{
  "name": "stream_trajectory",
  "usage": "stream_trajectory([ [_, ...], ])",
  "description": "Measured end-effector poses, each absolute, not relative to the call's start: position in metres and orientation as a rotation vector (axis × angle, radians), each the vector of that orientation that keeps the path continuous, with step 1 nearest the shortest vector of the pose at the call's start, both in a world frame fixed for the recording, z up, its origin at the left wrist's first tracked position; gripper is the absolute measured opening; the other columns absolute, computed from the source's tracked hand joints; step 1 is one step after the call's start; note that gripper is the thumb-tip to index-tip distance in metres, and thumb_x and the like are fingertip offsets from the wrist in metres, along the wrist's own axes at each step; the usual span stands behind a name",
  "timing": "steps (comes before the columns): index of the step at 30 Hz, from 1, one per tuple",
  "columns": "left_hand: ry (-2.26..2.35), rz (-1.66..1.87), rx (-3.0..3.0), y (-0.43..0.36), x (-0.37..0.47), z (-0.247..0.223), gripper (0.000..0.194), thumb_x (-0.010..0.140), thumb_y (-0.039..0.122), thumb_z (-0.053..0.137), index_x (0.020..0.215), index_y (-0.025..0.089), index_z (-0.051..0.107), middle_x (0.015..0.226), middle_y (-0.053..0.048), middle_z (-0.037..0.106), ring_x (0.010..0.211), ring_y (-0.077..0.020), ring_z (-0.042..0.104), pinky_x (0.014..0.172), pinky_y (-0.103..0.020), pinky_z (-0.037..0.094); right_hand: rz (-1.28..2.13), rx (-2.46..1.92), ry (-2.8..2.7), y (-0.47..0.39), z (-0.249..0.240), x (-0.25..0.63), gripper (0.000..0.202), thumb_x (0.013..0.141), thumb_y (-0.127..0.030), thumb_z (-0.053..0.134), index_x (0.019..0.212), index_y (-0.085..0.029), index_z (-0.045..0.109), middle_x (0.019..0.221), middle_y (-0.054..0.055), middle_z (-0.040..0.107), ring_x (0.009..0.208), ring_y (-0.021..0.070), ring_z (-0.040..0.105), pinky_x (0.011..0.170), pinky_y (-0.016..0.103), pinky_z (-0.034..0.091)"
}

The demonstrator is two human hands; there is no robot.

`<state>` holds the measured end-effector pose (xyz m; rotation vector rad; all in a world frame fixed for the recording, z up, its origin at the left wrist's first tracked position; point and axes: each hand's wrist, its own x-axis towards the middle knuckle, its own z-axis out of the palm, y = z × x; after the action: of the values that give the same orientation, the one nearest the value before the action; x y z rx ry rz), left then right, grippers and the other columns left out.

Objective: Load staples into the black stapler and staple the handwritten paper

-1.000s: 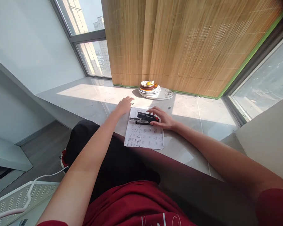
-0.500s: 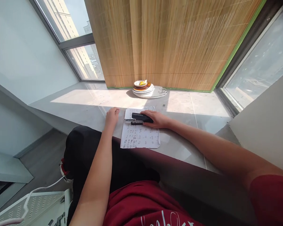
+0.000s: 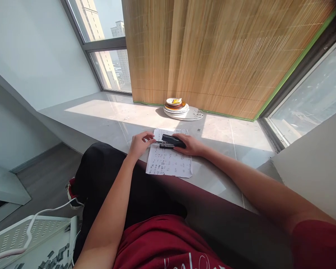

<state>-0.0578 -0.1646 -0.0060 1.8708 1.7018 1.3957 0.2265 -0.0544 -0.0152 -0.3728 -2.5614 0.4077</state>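
A black stapler (image 3: 172, 141) lies over a white sheet of paper (image 3: 169, 164) covered in handwriting. My right hand (image 3: 189, 145) wraps round the stapler's right end and holds it. A thin metal piece (image 3: 159, 142) sticks out of the stapler's left end. At its tip is my left hand (image 3: 142, 144), thumb and forefinger pinched together there, the other fingers curled above. Whether anything small sits between those fingertips is too fine to make out.
Behind the paper, a stack of plates (image 3: 176, 109) stands by an oval white plate (image 3: 196, 114). A bamboo blind (image 3: 196, 56) hangs over the window. A white perforated rack (image 3: 25, 235) with a cable (image 3: 30, 235) is at lower left, with small grey pieces inside.
My left hand has moved from beside the paper to the stapler's left end, closing its fingertips at the metal piece. The right hand still holds the stapler. The view has shifted slightly.
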Motion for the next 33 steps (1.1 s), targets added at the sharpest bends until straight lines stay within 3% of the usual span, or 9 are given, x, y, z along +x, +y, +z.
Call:
stream_trajectory([
  [7, 1.699, 1.29, 1.98, -0.162, -0.0558, -0.009, 0.02, 0.093, 0.036, 0.072, 0.105, 0.025, 0.082, 0.099, -0.004, 0.079, 0.087, -0.0221, 0.069, 0.078, -0.036, 0.049, 0.39, -0.364, -2.559, -0.0517, -0.0175, 0.2267, 0.055, 0.098, -0.046, 0.064, 0.146, -0.022, 0.051, 0.131, 0.016, 0.069, 0.112, 0.0332, 0.069, 0.095, 0.049, 0.059],
  [19, 1.735, 1.163, 2.028, -0.1625, -0.0512, -0.0081, 0.015, 0.096, 0.025, 0.067, 0.104, 0.023, 0.079, 0.105, -0.006, 0.07, 0.09, -0.0212, 0.066, 0.08, -0.035, 0.051, 0.369, -0.36, -2.569, -0.0521, -0.0169, 0.2264, 0.054, 0.099, -0.045, 0.063, 0.145, -0.019, 0.051, 0.129, 0.017, 0.069, 0.112, 0.0338, 0.069, 0.095, 0.05, 0.059],
  [33, 1.671, 1.116, 2.075, -0.1616, -0.0496, -0.0067, 0.013, 0.096, 0.025, 0.068, 0.104, 0.023, 0.079, 0.106, -0.005, 0.071, 0.093, -0.0214, 0.066, 0.083, -0.035, 0.052, 0.389, -0.362, -2.571, -0.052, -0.0171, 0.2265, 0.054, 0.099, -0.044, 0.063, 0.145, -0.021, 0.05, 0.131, 0.016, 0.068, 0.114, 0.0339, 0.068, 0.096, 0.051, 0.058],
])
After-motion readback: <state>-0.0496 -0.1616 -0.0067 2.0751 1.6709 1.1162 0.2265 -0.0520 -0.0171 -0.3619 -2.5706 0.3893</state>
